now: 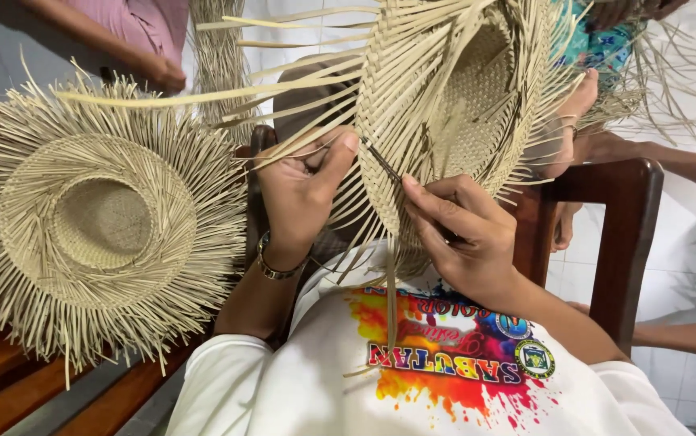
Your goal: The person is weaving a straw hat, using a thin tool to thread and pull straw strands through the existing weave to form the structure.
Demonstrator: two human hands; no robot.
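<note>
A half-woven straw hat is held up on edge between the hands, its crown turned away and its brim edge facing the wearer. The left hand is closed on the brim's near edge, with the thumb pressed flat against the weave and loose strips fanning out past the knuckles. The right hand is pinched on a thin dark tool, whose tip is pushed into the plaiting just beside the left thumb. Uncut strips stick out all round the rim, so little free room is left at the edge being worked. To the left of the left hand, a second straw hat with a ragged fringe is laid crown-up on a wooden bench, well apart from the work. A chair back is seen just right of the right hand, and another person's arm is stretched behind it.
</note>
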